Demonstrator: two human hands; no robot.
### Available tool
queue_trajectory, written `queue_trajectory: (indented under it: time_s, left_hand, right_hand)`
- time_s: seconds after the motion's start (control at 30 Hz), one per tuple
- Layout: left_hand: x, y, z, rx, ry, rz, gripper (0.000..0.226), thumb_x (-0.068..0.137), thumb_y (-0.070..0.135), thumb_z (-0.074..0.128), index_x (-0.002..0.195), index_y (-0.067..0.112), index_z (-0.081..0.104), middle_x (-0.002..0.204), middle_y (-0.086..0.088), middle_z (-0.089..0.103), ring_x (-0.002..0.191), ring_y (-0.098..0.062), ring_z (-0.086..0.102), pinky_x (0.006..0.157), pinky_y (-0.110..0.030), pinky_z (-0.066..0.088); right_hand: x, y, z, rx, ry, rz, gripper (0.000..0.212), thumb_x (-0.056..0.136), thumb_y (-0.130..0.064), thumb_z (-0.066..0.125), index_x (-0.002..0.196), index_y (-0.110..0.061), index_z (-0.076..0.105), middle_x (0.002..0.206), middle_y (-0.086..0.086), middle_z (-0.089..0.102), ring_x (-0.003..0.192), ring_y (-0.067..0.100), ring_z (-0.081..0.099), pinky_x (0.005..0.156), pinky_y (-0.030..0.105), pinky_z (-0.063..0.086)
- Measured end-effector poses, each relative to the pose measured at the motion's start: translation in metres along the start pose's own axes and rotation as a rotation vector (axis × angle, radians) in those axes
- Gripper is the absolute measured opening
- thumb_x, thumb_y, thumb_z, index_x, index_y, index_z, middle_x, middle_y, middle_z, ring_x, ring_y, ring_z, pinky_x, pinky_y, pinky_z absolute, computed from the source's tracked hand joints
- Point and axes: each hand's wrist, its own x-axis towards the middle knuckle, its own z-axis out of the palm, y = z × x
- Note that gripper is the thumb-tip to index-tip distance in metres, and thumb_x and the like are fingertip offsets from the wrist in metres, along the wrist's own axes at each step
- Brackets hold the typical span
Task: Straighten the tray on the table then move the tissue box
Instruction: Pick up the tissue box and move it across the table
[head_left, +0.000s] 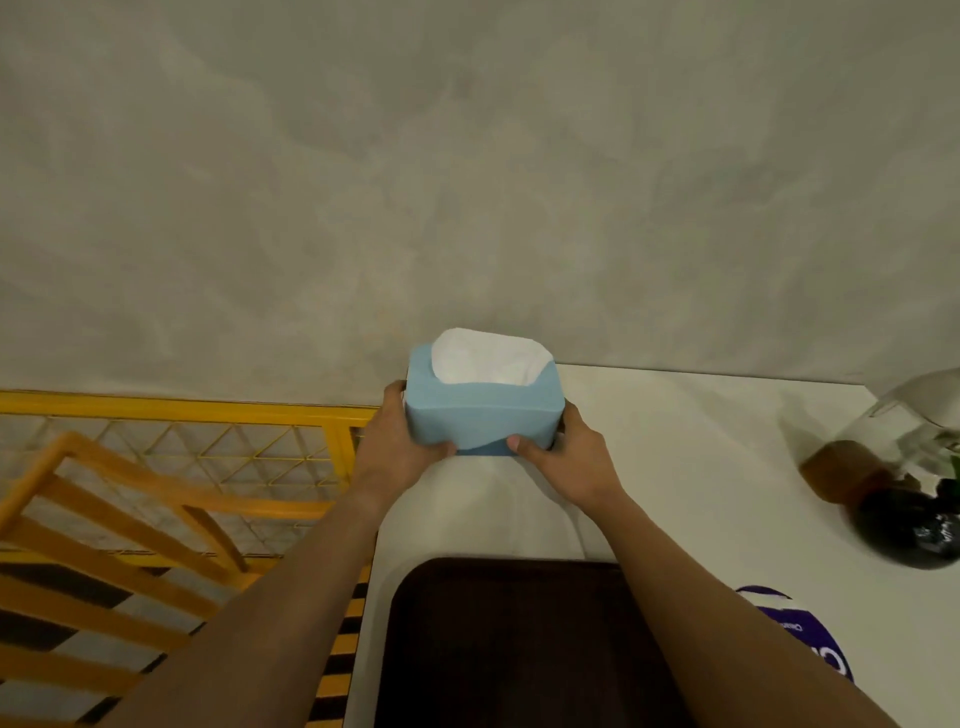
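Observation:
A light blue tissue box (483, 410) with white tissue showing at its top is at the far left corner of the white table (691, 467), close to the grey wall. My left hand (397, 447) grips its left side and my right hand (566, 462) grips its right side, thumbs on the near face. Whether the box rests on the table or is slightly lifted I cannot tell. A dark brown tray (509, 644) lies on the table near me, between my forearms, its edges square to the table edge.
A glass jar (893, 467) with dark contents and a cork-coloured part lies at the right. A purple round item (810, 639) sits right of the tray. Left of the table stand a yellow wire rack (208, 431) and an orange wooden chair (104, 535).

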Motion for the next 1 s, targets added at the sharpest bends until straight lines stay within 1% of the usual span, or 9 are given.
queue_trajectory:
  time_s: [0.1, 0.17, 0.27, 0.37, 0.6, 0.77, 0.87, 0.93, 1.0]
  left_hand:
    - [0.014, -0.002, -0.001, 0.006, -0.028, -0.028, 0.104, 0.062, 0.026, 0.095, 0.145, 0.016, 0.034, 0.131, -0.005, 0.063, 0.117, -0.03, 0.06, 0.078, -0.03, 0.044]
    - [0.023, -0.002, -0.001, 0.0, -0.037, -0.036, 0.104, 0.064, 0.026, 0.094, 0.148, 0.018, 0.034, 0.131, -0.006, 0.062, 0.118, -0.03, 0.059, 0.08, -0.031, 0.045]
    - [0.036, -0.003, -0.002, 0.02, -0.034, -0.04, 0.099, 0.066, 0.027, 0.093, 0.147, 0.018, 0.037, 0.13, -0.008, 0.063, 0.117, -0.032, 0.059, 0.082, -0.032, 0.046]
    - [0.046, -0.005, -0.002, 0.062, -0.038, -0.04, 0.094, 0.067, 0.022, 0.093, 0.145, 0.015, 0.041, 0.129, -0.01, 0.064, 0.117, -0.034, 0.059, 0.083, -0.032, 0.046]
    - [0.065, -0.004, -0.007, 0.119, -0.06, -0.067, 0.086, 0.067, 0.019, 0.092, 0.139, 0.011, 0.046, 0.13, -0.011, 0.062, 0.117, -0.031, 0.057, 0.083, -0.031, 0.044]
    - [0.072, -0.003, -0.009, 0.156, -0.084, -0.083, 0.085, 0.069, 0.021, 0.091, 0.14, 0.01, 0.045, 0.131, -0.011, 0.06, 0.119, -0.03, 0.056, 0.085, -0.03, 0.043]
    - [0.076, -0.001, -0.009, 0.161, -0.094, -0.098, 0.085, 0.07, 0.021, 0.091, 0.141, 0.01, 0.044, 0.132, -0.012, 0.059, 0.121, -0.031, 0.055, 0.086, -0.032, 0.044]
    - [0.077, -0.001, -0.008, 0.156, -0.09, -0.099, 0.084, 0.071, 0.02, 0.09, 0.14, 0.01, 0.044, 0.133, -0.013, 0.059, 0.121, -0.032, 0.055, 0.087, -0.033, 0.044]
    - [0.077, -0.003, -0.007, 0.15, -0.083, -0.09, 0.081, 0.073, 0.02, 0.089, 0.14, 0.008, 0.044, 0.132, -0.013, 0.059, 0.12, -0.033, 0.055, 0.085, -0.032, 0.043]
  right_hand:
    - [0.011, -0.001, 0.0, -0.009, -0.018, -0.016, 0.086, 0.075, -0.062, 0.08, 0.144, -0.027, 0.041, 0.115, -0.02, 0.056, 0.097, 0.002, 0.055, 0.063, 0.004, 0.042]
    - [0.021, 0.0, 0.001, -0.032, -0.025, -0.031, 0.087, 0.075, -0.059, 0.081, 0.145, -0.026, 0.042, 0.115, -0.019, 0.056, 0.097, 0.004, 0.054, 0.065, 0.005, 0.039]
    - [0.036, 0.002, 0.002, -0.056, -0.037, -0.044, 0.086, 0.075, -0.056, 0.083, 0.145, -0.025, 0.043, 0.113, -0.018, 0.056, 0.096, 0.005, 0.054, 0.065, 0.004, 0.038]
    - [0.048, 0.004, 0.003, -0.075, -0.028, -0.042, 0.084, 0.075, -0.055, 0.083, 0.143, -0.024, 0.045, 0.111, -0.018, 0.056, 0.094, 0.006, 0.054, 0.065, 0.005, 0.038]
    - [0.065, 0.006, 0.01, -0.088, -0.037, -0.015, 0.078, 0.075, -0.056, 0.082, 0.138, -0.023, 0.049, 0.11, -0.015, 0.058, 0.093, 0.008, 0.054, 0.065, 0.007, 0.037]
    - [0.073, 0.003, 0.012, -0.103, -0.044, 0.008, 0.074, 0.076, -0.049, 0.084, 0.137, -0.022, 0.049, 0.109, -0.013, 0.058, 0.093, 0.012, 0.055, 0.066, 0.013, 0.038]
    - [0.073, 0.002, 0.012, -0.105, -0.051, 0.016, 0.073, 0.077, -0.05, 0.083, 0.136, -0.022, 0.05, 0.109, -0.012, 0.059, 0.092, 0.013, 0.056, 0.065, 0.012, 0.038]
    - [0.075, 0.004, 0.012, -0.116, -0.065, 0.012, 0.071, 0.078, -0.052, 0.081, 0.135, -0.022, 0.05, 0.109, -0.011, 0.06, 0.095, 0.015, 0.059, 0.065, 0.013, 0.04]
    - [0.076, 0.006, 0.013, -0.131, -0.079, 0.012, 0.071, 0.079, -0.055, 0.079, 0.135, -0.021, 0.05, 0.113, -0.006, 0.063, 0.102, 0.02, 0.062, 0.071, 0.022, 0.048]
